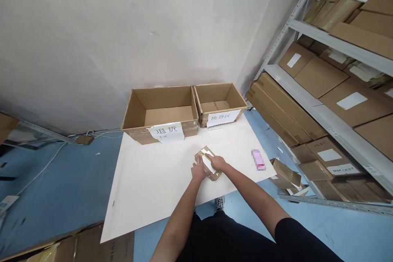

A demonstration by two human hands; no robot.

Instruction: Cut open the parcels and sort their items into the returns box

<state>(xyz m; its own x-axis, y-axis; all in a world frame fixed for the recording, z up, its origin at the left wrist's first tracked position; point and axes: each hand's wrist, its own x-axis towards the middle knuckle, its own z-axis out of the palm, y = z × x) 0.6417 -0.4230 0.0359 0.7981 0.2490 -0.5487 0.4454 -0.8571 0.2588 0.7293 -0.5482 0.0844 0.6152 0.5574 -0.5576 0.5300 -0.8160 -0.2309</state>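
"Across the middle of the frame, what's the surface?"

"A smooth white table point(147, 188) above a blue floor point(76, 172). A pale, faintly creased wall point(123, 28) fills the top."

"And at the right?"

"A grey metal rack point(337, 43), packed with brown cartons point(322, 73)."

"On the table?"

"Two open cardboard bins side by side, the left bin point(167, 97) wider than the right bin point(215, 91), white paper on each front. A pixelated pink thing point(258, 159) lies near the right edge."

"The hands?"

"Both on the oblong box point(210, 168), just below centre: cardboard, shiny tape, white label. The left hand point(199, 169) lies along its left side; whether it clamps, I can't tell. The right hand point(217, 162) curls over the top, something yellow at its fingertips; gripped or not, I can't tell."
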